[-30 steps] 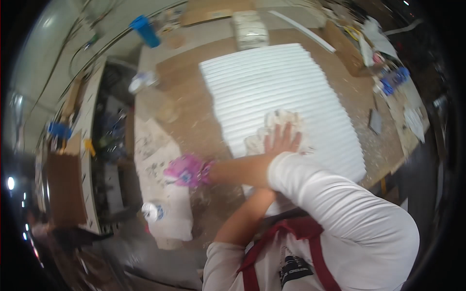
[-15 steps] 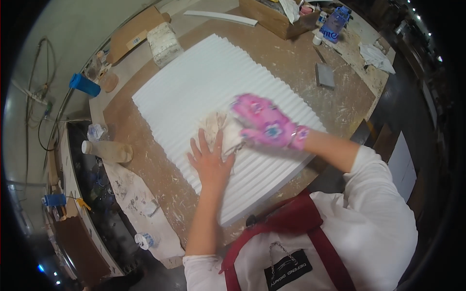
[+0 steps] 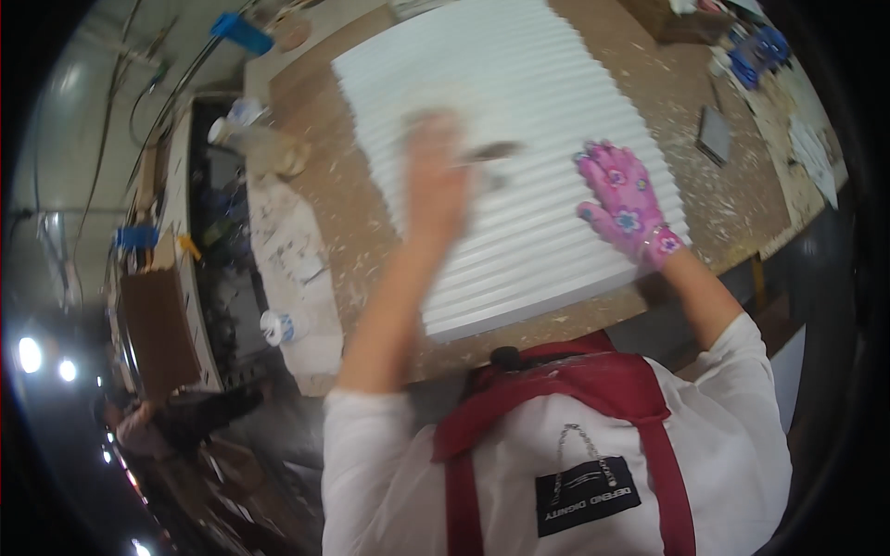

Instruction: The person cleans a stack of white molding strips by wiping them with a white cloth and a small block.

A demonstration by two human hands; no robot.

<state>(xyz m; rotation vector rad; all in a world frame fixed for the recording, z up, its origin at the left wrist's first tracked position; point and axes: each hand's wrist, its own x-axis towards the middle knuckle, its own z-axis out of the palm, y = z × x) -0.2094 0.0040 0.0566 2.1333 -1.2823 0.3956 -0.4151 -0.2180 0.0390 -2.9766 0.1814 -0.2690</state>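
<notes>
The white ribbed panel (image 3: 528,236) lies on the bench (image 3: 728,208). Over it, the pink-gloved right hand (image 3: 623,196) has fingers loosely spread; the left hand's (image 3: 436,181) are too blurred to tell. I'd press lightly, following the ribs.

On my feed I'm looking into a workshop, and a well-worn one. The brown workbench (image 3: 347,232) is scuffed and flecked with white, and a pale cloth (image 3: 289,239) along its left side carries dark spots. I can make out a grey block (image 3: 713,136) and a brown box (image 3: 669,23) toward the right, cables (image 3: 159,70) on the plain wall (image 3: 79,171), bright lamps (image 3: 30,355), and a red apron (image 3: 565,389) on the wearer.
</notes>
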